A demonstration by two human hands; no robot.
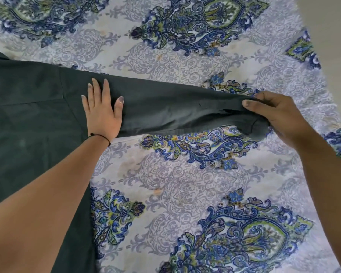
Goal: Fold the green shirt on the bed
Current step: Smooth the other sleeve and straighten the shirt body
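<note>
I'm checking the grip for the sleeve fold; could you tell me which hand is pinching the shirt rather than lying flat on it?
The right hand pinches the cuff end of the sleeve; the left hand lies flat, fingers spread.

shirt body cut off left
</note>
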